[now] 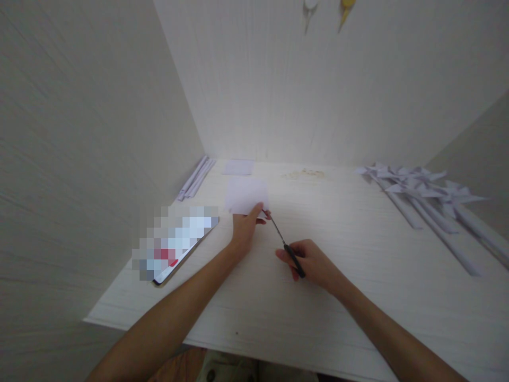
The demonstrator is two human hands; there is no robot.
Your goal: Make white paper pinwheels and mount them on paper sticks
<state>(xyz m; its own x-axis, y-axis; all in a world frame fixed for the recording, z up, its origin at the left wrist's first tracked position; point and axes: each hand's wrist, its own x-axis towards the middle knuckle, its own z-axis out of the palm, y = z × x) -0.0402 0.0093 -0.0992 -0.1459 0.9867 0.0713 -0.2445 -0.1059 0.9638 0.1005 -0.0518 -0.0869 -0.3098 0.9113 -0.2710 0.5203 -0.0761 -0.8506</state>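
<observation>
Worktop (318, 297) carries all items. Finished paper pinwheels (421, 185) lie well to my right. Paper sheet (246, 193) lies just ahead, its near corner pinched by my left hand (244, 228). Right hand (312, 262) closed on scissors (284, 245), tips at that corner. Judgement: cut starting; next calls for steady diagonal alignment.

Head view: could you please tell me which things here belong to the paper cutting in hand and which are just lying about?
In use:
- left hand holding the paper square
- right hand holding the scissors, blades at the paper's corner

Lying about:
- second paper square
- rolled paper sticks
- paper pinwheels
- tablet
</observation>
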